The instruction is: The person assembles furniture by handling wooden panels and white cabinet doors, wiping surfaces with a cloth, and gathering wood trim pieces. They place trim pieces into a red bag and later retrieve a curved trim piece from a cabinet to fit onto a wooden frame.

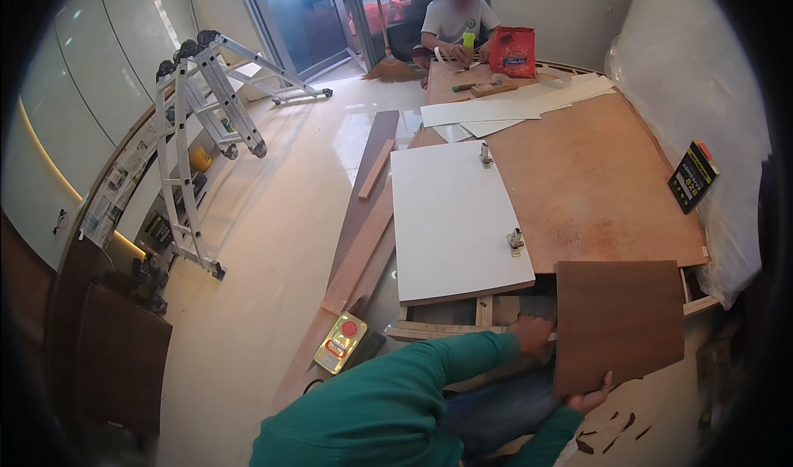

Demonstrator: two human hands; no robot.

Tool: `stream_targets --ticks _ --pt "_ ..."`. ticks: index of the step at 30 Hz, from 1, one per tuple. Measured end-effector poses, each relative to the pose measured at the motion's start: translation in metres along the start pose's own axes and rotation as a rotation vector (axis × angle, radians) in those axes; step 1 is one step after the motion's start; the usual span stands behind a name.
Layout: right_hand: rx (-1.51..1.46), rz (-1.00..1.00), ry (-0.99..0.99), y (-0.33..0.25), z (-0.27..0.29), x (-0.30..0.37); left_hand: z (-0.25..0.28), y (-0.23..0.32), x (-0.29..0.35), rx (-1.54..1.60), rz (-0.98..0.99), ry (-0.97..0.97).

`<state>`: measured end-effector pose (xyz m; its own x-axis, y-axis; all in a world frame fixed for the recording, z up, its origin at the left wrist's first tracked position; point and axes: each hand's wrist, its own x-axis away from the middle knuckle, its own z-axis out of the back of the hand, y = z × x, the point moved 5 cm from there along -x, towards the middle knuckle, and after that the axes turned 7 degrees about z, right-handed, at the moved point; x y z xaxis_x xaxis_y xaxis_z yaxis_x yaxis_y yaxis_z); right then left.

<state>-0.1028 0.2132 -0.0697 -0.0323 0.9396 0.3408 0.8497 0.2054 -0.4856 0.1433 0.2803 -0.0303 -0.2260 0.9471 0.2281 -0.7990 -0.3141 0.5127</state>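
Note:
My right hand (590, 396) grips the lower edge of a brown rectangular wood panel (621, 322), its thumb over the front and the other fingers partly hidden behind. The panel is tilted up at the near end of the work table. Close by its left edge is my left hand (531, 333), curled closed; what it holds, if anything, is blurred and cannot be made out. Beyond that hand lies a white cabinet door (456, 219) with two metal hinges (516, 242) along its right side. Under the door, part of a wooden frame (485, 311) shows.
A yellow metal can (341, 344) stands left of my left arm, near long wood boards (363, 244). White strips (512, 108) lie across the large brown sheet (586, 186). A seated person (458, 21) works at the far end by a red bag (513, 52). A folding ladder (186, 153) stands left.

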Motion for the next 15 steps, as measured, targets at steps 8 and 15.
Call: stream_targets --ticks 8,15 --pt "-0.003 -0.007 0.017 -0.001 -0.004 0.007 -0.004 -0.001 -0.001 -0.004 0.022 -0.020" --pt "0.141 0.033 0.032 -0.017 0.011 -0.002 0.006 0.007 0.004 -0.054 0.040 -0.052"
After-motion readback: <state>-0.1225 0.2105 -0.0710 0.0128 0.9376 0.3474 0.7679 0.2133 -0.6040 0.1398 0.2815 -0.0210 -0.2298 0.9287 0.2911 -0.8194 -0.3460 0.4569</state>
